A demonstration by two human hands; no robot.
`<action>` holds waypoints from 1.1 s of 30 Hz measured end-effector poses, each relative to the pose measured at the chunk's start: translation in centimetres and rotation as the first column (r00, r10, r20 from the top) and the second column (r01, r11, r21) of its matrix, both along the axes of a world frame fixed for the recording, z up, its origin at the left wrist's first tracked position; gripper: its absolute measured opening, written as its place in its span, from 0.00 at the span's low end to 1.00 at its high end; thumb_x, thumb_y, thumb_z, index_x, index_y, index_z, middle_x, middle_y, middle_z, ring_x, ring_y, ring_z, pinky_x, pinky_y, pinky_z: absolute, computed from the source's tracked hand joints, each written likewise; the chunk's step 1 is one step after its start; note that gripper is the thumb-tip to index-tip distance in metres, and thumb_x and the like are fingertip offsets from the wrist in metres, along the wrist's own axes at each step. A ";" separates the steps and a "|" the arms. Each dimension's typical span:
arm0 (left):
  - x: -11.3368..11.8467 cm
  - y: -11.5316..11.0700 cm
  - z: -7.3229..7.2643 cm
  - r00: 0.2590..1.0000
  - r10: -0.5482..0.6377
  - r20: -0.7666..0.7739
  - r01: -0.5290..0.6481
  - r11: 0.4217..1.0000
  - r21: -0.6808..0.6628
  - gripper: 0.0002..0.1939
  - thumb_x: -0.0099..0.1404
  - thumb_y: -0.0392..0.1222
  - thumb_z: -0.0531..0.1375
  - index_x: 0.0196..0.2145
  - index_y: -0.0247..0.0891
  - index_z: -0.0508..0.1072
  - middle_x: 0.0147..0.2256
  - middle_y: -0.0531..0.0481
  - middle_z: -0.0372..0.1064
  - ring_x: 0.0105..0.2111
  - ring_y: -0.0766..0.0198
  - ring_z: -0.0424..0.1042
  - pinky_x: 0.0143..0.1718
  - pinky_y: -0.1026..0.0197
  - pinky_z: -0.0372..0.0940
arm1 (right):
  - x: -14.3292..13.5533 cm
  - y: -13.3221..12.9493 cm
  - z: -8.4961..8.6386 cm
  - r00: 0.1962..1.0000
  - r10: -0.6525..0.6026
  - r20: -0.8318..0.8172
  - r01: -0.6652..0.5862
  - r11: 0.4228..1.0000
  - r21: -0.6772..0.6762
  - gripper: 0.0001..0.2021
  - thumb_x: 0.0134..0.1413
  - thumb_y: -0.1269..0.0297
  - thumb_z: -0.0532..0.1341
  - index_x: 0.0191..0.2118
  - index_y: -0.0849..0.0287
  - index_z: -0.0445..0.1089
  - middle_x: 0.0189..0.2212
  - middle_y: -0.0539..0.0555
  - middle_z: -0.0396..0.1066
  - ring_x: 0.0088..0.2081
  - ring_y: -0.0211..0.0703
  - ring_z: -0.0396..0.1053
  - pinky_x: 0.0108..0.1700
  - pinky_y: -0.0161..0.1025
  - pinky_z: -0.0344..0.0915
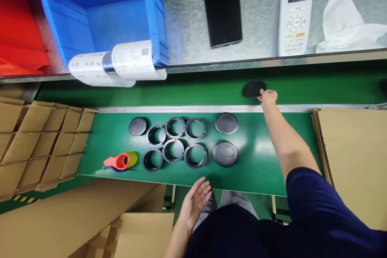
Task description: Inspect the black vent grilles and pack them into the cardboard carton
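The person's right hand [267, 96] is stretched far out, up at about 1 o'clock. Its fingers touch the edge of a dark round disc [254, 88] that lies on the green belt [193, 90]. The fingers curl at the disc's rim, but whether they pinch it or just touch it can't be told – too small & a bit blurry.

The left hand [196, 201] hangs low at 6 o'clock, near the front edge of the green table [260, 161]. It is wide open w/ fingers spread, palm up, and holds nothing.

On the table, six black rings [175, 142] sit close together in 2 rows, at about 11 o'clock from the left hand. Two round ribbed caps [225, 139] sit just to the rings' right – one above the other. One more small cap [138, 125] sits at the rings' left. A red and yellow tool [120, 161] lies at 9 o'clock.

Far up top are a blue bin [102, 16], a black phone [222, 6] and a white remote [296, 10].
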State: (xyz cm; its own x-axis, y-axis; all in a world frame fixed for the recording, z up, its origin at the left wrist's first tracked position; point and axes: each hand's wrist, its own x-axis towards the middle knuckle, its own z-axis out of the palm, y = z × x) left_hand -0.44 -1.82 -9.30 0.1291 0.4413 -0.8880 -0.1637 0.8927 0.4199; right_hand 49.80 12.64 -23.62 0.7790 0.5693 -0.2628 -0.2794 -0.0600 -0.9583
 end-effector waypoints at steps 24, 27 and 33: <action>6.7 -2.1 5.1 0.869 0.083 0.488 -0.263 0.913 0.313 0.41 0.70 0.73 0.45 0.67 0.43 0.66 0.62 0.37 0.69 0.66 0.42 0.63 0.66 0.31 0.54 | -26.8 -17.0 13.2 0.350 0.654 0.671 -0.842 0.533 -0.080 0.26 0.73 0.46 0.46 0.48 0.48 0.82 0.58 0.58 0.64 0.62 0.59 0.54 0.66 0.62 0.53; 6.3 -2.5 5.2 0.885 0.074 0.459 -0.244 0.914 0.323 0.42 0.69 0.74 0.47 0.67 0.42 0.64 0.63 0.35 0.68 0.64 0.40 0.66 0.65 0.29 0.56 | -27.3 -16.8 13.2 0.352 0.713 0.606 -0.866 0.494 -0.078 0.31 0.71 0.40 0.44 0.44 0.50 0.82 0.58 0.58 0.65 0.62 0.59 0.55 0.67 0.61 0.53; 5.6 -2.4 5.5 0.874 0.055 0.484 -0.217 0.933 0.286 0.46 0.66 0.77 0.44 0.68 0.43 0.62 0.62 0.33 0.68 0.62 0.37 0.67 0.61 0.24 0.57 | -26.6 -16.9 14.5 0.498 0.744 0.446 -0.847 0.528 0.065 0.34 0.72 0.38 0.39 0.50 0.49 0.79 0.57 0.56 0.69 0.61 0.53 0.62 0.68 0.56 0.57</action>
